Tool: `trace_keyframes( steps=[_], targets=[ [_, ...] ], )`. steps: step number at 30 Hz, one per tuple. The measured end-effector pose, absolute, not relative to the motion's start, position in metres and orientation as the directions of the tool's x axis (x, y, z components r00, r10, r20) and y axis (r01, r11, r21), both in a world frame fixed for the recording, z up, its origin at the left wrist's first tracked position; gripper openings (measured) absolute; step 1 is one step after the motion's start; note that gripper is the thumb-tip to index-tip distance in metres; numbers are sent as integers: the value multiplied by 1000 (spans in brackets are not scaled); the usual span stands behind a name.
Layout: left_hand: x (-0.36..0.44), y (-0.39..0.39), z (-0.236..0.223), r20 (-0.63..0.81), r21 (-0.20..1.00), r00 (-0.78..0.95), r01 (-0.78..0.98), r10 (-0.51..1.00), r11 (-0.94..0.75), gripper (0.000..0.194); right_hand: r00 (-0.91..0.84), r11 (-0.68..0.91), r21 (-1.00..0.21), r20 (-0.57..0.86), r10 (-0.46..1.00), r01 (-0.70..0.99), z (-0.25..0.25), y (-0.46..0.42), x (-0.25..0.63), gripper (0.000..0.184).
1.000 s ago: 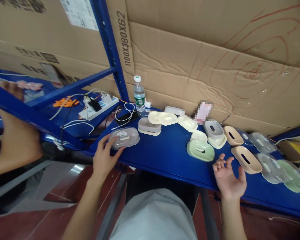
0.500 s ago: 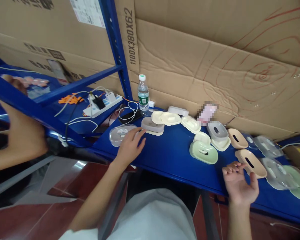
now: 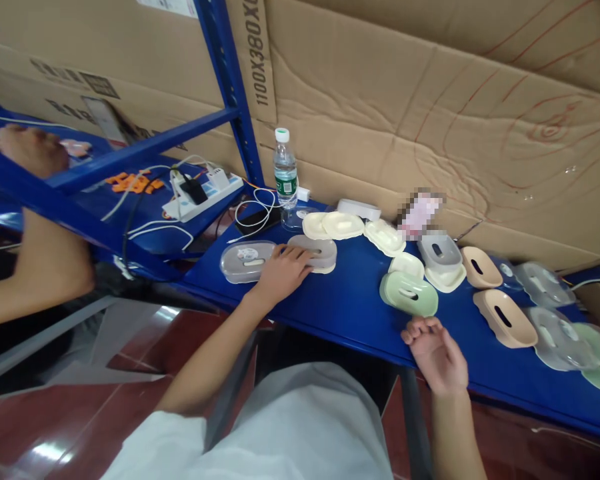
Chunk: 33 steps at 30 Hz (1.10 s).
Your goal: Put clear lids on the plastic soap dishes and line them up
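Note:
My left hand lies flat on the blue shelf, its fingertips touching a grey soap dish stacked on a cream base. A clear grey lidded dish sits just left of that hand. My right hand hovers at the shelf's front edge with fingers loosely curled and nothing in it, just below a green soap dish. Cream dishes lie farther back. A grey dish on a cream base and tan dishes lie to the right.
A water bottle stands at the back beside a phone with white cables. A power strip lies on the left shelf behind a blue upright. Cardboard walls the back. Another person's arm is at left.
My left hand left the clear grey dish and slid right onto the grey stacked dish. My right hand moved left toward the green dish and curled its fingers.

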<state>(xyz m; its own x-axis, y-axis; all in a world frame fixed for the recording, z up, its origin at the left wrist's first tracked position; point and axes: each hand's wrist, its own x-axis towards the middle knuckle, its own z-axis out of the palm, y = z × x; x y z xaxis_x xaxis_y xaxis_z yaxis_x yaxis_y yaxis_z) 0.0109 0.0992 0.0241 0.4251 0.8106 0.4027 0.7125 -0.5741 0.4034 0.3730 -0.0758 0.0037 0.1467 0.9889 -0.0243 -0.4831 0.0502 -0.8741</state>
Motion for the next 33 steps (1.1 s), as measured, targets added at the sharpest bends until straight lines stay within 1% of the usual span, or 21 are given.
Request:
trace_keyframes(
  steps=[2, 4, 6, 7, 9, 10, 12, 14, 15, 17, 19, 22, 25, 27, 29, 31, 33],
  targets=[
    [13, 92, 27, 390, 441, 441, 681, 808, -584, 27, 47, 0, -950, -15, 999, -314, 2, -77, 365, 32],
    [16, 88, 30, 400, 485, 437, 645, 806, -591, 26, -19, -15, -995, -13, 1000, -100, 6, -77, 357, 31],
    [17, 88, 32, 422, 506, 420, 626, 803, -593, 26, -94, 29, -991, 16, 995, 133, 16, -73, 347, 27],
    [17, 89, 32, 430, 504, 413, 628, 803, -593, 27, -156, 81, -965, 42, 987, 251, 23, -68, 340, 26],
    [18, 92, 33, 431, 492, 412, 639, 803, -592, 28, -330, 249, -850, 95, 939, 464, 36, -54, 322, 30],
    [18, 93, 33, 426, 487, 415, 644, 804, -590, 29, -415, 348, -759, 113, 903, 551, 42, -45, 311, 35],
    [18, 94, 34, 411, 475, 429, 653, 805, -590, 30, -538, 516, -537, 131, 833, 668, 47, -25, 288, 46],
    [17, 94, 35, 400, 456, 443, 663, 802, -594, 31, -590, 599, -336, 141, 795, 727, 47, -5, 268, 55],
    [17, 93, 35, 400, 446, 448, 668, 800, -597, 31, -601, 614, -263, 138, 787, 744, 45, 3, 260, 57],
    [17, 89, 35, 413, 436, 448, 667, 793, -604, 29, -616, 625, -181, 108, 780, 759, 42, 14, 250, 59],
    [18, 82, 31, 434, 461, 441, 640, 785, -614, 28, -618, 619, -168, 67, 783, 767, 40, 14, 247, 58],
    [20, 69, 21, 443, 550, 445, 550, 778, -628, 27, -600, 593, -211, 35, 799, 777, 41, 0, 254, 59],
    [22, 56, 10, 414, 616, 475, 482, 777, -623, 30, -580, 571, -253, 45, 813, 781, 42, -21, 268, 58],
    [22, 49, 5, 389, 628, 514, 459, 764, -628, 32, -598, 597, -286, 95, 796, 749, 41, -31, 279, 52],
    [22, 43, 4, 380, 614, 568, 435, 730, -659, 33, -591, 621, -307, 194, 783, 721, 39, -35, 289, 52],
    [22, 38, 5, 384, 578, 622, 414, 682, -703, 35, -533, 604, -291, 292, 794, 742, 37, -35, 296, 51],
    [22, 34, 6, 387, 535, 661, 406, 643, -741, 38, -487, 578, -246, 344, 803, 778, 33, -32, 300, 51]
  ],
)
